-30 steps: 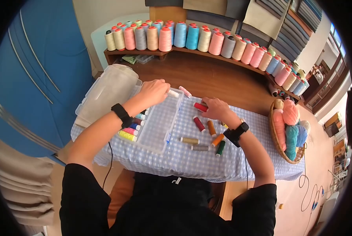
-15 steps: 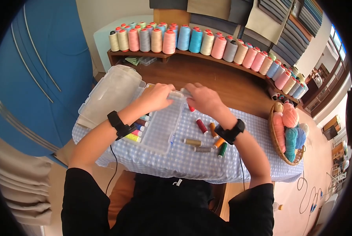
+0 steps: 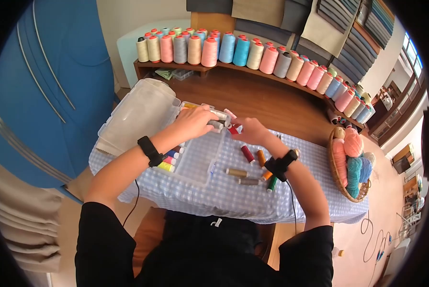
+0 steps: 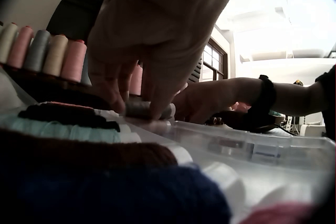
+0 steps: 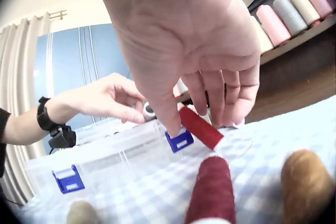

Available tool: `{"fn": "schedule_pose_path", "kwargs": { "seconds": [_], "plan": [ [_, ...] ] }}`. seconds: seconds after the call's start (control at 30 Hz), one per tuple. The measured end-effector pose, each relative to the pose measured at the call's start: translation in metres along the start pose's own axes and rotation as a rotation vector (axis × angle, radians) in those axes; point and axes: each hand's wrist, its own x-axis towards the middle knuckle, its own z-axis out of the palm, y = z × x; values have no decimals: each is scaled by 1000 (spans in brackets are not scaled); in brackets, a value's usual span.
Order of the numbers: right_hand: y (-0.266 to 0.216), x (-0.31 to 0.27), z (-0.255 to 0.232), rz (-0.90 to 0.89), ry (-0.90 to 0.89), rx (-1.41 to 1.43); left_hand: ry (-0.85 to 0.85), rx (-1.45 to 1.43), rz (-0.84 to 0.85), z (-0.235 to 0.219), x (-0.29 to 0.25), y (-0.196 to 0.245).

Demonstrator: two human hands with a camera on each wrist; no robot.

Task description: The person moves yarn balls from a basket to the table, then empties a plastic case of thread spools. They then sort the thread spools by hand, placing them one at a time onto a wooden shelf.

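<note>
My left hand [image 3: 193,122] pinches a grey thread spool [image 3: 216,125] with white ends above the far part of the clear plastic box [image 3: 195,162]. In the left wrist view, thumb and fingers lie along that grey spool. My right hand [image 3: 252,131] is just beyond the box's right far corner, thumb and fingers around a red thread spool [image 5: 202,128]. A pink spool [image 3: 230,114] lies past its fingertips. Inside the box, a row of spools includes a yellow one [image 3: 166,166] and a blue one [image 3: 172,154]; my left forearm hides others.
Loose spools lie on the checked cloth [image 3: 214,203]: maroon [image 3: 247,154], olive [image 3: 236,172], grey [image 3: 249,182], green and orange. A basket [image 3: 335,167] of yarn stands at the right. Large thread cones [image 3: 208,52] line the raised shelf behind. The box's lid [image 3: 138,112] leans open leftward.
My right hand reached the box's far corner beside the left hand, then drew back right to the red spool, which now lies closer to the box. The grey spool now shows in my left hand.
</note>
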Motion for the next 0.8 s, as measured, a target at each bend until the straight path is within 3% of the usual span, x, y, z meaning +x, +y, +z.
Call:
{"fn": "schedule_pose_path", "kwargs": {
  "seconds": [0.17, 0.23, 0.33, 0.4, 0.47, 0.53, 0.67, 0.73, 0.77, 0.8],
  "plan": [
    [9, 15, 4, 38, 39, -118, 13, 72, -7, -1, 1, -2],
    [-1, 23, -8, 259, 157, -142, 22, 86, -11, -5, -3, 4],
    [12, 40, -5, 276, 113, -200, 17, 74, -10, -6, -5, 8],
    [24, 51, 7, 303, 71, -240, 88, 5, 96, 3, 0, 3],
    [30, 55, 17, 332, 25, -279, 40, 37, 43, 6, 7, 2],
    [32, 57, 20, 353, 44, -296, -54, 82, -31, 2, 13, 3],
    [26, 48, 6, 453, 63, -274, -63, 135, -31, 6, 18, 0],
    [28, 43, -5, 471, 112, -248, 138, 94, 142, 11, 14, -2],
    [33, 39, -7, 487, 163, -219, 132, 87, 136, 13, 14, -3],
    [37, 33, -7, 371, 226, -261, 73, 167, 131, 12, 18, -6]
  ]
}}
